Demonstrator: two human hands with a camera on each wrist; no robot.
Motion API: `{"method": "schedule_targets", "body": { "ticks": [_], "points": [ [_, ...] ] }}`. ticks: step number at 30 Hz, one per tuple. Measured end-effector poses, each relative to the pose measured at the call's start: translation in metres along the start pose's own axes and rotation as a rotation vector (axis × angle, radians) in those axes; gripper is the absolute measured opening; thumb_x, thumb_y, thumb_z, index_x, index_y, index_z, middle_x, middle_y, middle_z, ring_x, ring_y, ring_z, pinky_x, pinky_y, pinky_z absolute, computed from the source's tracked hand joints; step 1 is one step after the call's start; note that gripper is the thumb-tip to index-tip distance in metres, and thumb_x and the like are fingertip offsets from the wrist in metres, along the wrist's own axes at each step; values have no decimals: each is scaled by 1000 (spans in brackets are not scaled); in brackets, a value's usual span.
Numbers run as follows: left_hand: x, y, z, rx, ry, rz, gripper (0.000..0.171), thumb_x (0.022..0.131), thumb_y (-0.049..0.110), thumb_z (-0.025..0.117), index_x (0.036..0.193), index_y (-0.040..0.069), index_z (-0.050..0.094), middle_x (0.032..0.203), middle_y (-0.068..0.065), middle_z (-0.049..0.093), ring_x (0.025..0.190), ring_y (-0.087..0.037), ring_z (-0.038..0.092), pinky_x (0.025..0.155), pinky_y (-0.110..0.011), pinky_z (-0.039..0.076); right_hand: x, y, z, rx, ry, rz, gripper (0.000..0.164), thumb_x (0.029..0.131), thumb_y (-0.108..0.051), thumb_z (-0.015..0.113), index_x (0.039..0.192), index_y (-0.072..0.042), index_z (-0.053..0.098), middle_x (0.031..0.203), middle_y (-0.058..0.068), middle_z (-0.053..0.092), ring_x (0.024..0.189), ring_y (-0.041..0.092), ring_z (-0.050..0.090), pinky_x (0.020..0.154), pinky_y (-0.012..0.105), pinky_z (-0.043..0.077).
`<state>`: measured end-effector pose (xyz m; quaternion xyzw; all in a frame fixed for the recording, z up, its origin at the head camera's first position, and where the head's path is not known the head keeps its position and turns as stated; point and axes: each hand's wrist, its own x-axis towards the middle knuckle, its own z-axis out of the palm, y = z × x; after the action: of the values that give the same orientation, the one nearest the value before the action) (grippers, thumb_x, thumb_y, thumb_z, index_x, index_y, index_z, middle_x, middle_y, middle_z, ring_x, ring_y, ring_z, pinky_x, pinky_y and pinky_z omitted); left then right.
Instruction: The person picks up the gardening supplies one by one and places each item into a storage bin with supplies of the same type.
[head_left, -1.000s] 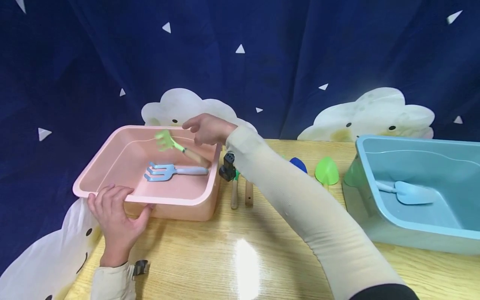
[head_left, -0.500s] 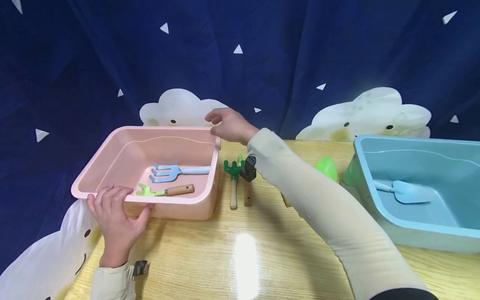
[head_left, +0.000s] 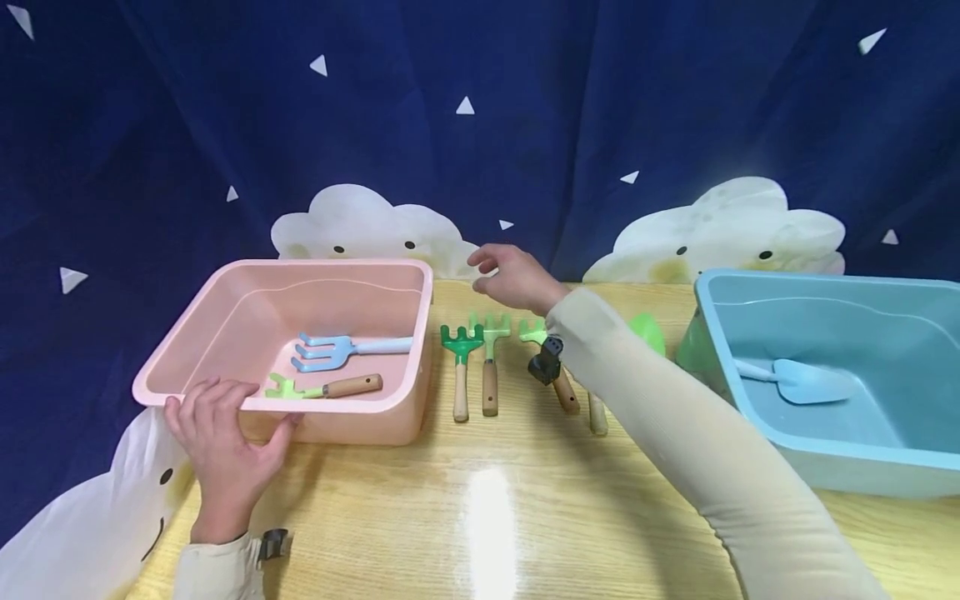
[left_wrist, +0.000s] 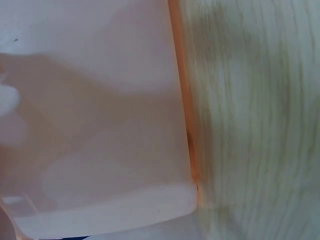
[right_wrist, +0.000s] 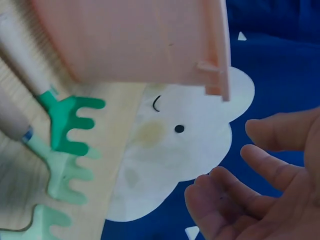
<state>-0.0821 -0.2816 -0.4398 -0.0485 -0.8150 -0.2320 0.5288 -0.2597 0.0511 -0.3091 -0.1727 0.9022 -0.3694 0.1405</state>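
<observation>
My left hand (head_left: pixel 228 446) holds the near rim of the pink bin (head_left: pixel 408 404), fingers over the edge and thumb against the outer wall. Inside the bin lie a light blue hand rake (head_left: pixel 330 353) and a small light green hand rake (head_left: pixel 322 387) with a wooden handle. My right hand (head_left: pixel 517 277) is raised over the back of the table, fingers loosely bent and holding nothing; the right wrist view shows the palm side (right_wrist: pixel 265 195). Below it lie a dark green hand rake (head_left: pixel 461 371), a light green hand rake (head_left: pixel 491 367) and another green hand rake (head_left: pixel 566 393), partly covered by the wrist camera.
At the right stands a blue bin (head_left: pixel 750 417) with a light blue trowel (head_left: pixel 813 383) inside. A bright green trowel blade (head_left: pixel 648 333) and a wooden handle (head_left: pixel 597 414) show beside the right sleeve. A dark blue curtain (head_left: pixel 465 167) with clouds hangs behind the table.
The light green rake has dropped from the air onto the pink bin's floor. My right hand has moved right, away from the bin, uncovering rakes on the table. The left hand stays put.
</observation>
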Motion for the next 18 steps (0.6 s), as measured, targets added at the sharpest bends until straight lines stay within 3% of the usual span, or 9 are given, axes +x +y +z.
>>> {"method": "schedule_targets", "body": {
  "ticks": [9, 18],
  "points": [
    [1, 3, 0, -9, 29, 21, 61, 76, 53, 66, 96, -5, 60, 99, -25, 56, 109, -41, 45, 112, -59, 11, -5, 30, 7, 21, -27, 57, 43, 95, -13, 57, 138, -8, 53, 140, 20, 55, 130, 35, 54, 103, 46, 48],
    [0, 2, 1, -15, 37, 16, 58, 73, 49, 67, 95, -5, 61, 97, -24, 57, 108, -41, 46, 111, -61, 12, -4, 48, 21, 28, -55, 83, 43, 94, -12, 57, 136, -5, 54, 139, 23, 55, 127, 36, 56, 96, 42, 51]
  ]
}}
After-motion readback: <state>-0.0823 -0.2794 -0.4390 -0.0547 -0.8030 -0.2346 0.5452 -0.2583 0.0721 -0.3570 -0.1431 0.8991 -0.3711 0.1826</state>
